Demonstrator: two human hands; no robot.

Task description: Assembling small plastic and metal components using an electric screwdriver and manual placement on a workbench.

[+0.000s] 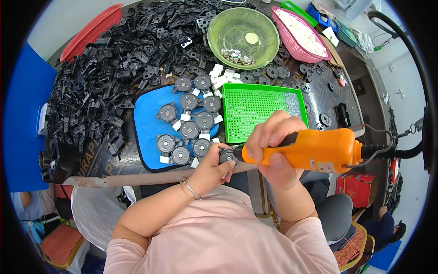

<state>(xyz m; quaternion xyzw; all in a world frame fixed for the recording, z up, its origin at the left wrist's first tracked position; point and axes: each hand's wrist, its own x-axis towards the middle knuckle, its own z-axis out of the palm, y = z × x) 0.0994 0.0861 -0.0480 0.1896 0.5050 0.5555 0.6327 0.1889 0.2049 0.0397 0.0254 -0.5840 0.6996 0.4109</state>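
Observation:
My left hand (211,168) pinches a dark round wheel-like part (226,156) at the table's front edge. My right hand (280,170) is wrapped round an orange electric screwdriver (321,148), its black nose pointing left against or just over that part; the very tip is hidden. Beyond my left hand, a blue cloth (148,114) carries several similar grey-black round assemblies (189,129) with white blocks on them. Past my right hand lies a green perforated tray (251,112) with small shiny metal pieces (292,104) at its right end.
A large heap of black plastic parts (114,68) covers the table's left and back. A green-yellow basket (244,36) holds small metal pieces. A pink basket (303,36) holds white parts. Loose dark discs (273,72) lie behind the tray. The screwdriver's cable (410,150) runs right.

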